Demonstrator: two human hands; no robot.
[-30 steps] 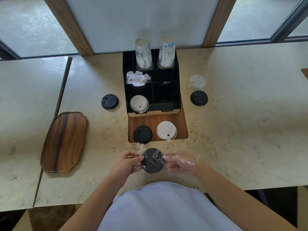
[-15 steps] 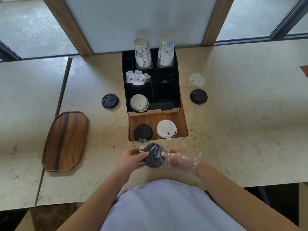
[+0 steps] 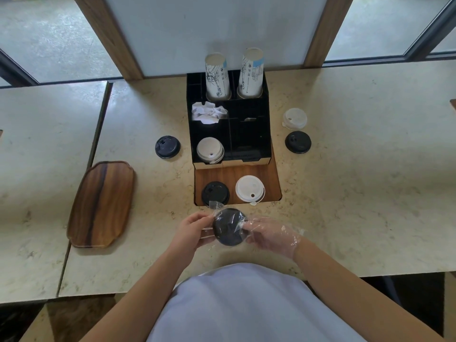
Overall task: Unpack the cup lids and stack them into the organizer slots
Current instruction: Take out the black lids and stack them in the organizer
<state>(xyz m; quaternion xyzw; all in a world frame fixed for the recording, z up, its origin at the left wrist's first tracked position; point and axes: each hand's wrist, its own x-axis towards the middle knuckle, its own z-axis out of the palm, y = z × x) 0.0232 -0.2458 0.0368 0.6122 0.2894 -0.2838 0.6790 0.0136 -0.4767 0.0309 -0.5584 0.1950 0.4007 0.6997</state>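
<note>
One head-worn camera looks forward and steeply down at the black organizer (image 3: pixel 228 124), standing mid-frame on the table (image 3: pixel 345 193), with windows beyond it.

Café or coffee-shop self-service counter. Pale marble-look counter (image 3: pixel 345 193) along window wall, wood-trimmed frames behind. Black compartment organizer (image 3: pixel 246 134) at back edge, two stacks of printed paper cups (image 3: pixel 218 77) upright in rear slots, crumpled napkins (image 3: pixel 208 112) inside. Takeaway lids, black and white, scattered around. Wooden serving tray (image 3: pixel 101 203) near left edge.
</note>
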